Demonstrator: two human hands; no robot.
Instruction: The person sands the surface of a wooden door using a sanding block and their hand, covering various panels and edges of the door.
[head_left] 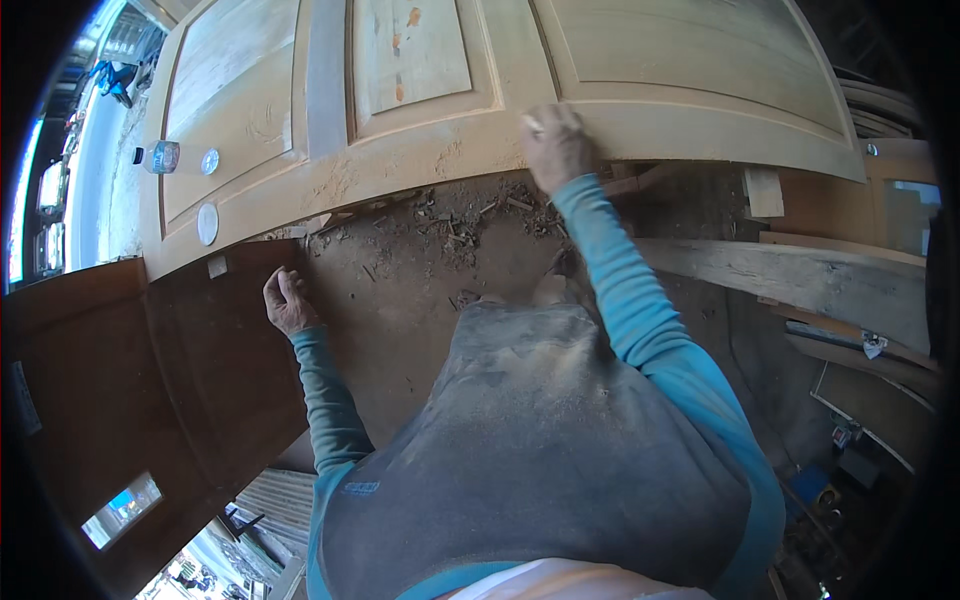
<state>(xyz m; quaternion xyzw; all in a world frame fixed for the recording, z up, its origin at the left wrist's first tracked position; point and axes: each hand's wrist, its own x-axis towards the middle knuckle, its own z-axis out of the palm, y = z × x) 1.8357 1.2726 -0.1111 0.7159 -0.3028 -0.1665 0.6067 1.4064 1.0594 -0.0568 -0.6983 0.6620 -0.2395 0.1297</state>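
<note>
A: Who is nearest the lens?

B: A worker in a dusty dark top (540, 430) with blue sleeves; the left hand (290, 303) hangs low by a brown panel (220, 340), its fingers bent and close together; whether they pinch anything small, I cannot tell.

A: And underfoot, a little farther out?

B: Dark scraps (445, 232) litter the brown floor (365, 325); a foot could skid there, I judge, should the worker step in close without looking.

A: The right hand?

B: The right hand (558, 148) is on the near edge of a pale panelled door (515, 55), slightly blurred, its fingers curled down; something pale shows at their tips — held or not, I cannot tell.

A: Where does the door lie?

B: Flat, just beyond the worker, across most of the view; fine debris speckles its near rail, and a raised sliver there could, in my judgement, pierce bare fingers pressed hard along the wood.

A: Farther off?

B: A clear bottle (164, 157) and round discs (208, 224) sit on the door's left end — a hard shove could jolt the wood and topple the bottle; beyond, well apart, is a figure in blue (115, 82).
</note>
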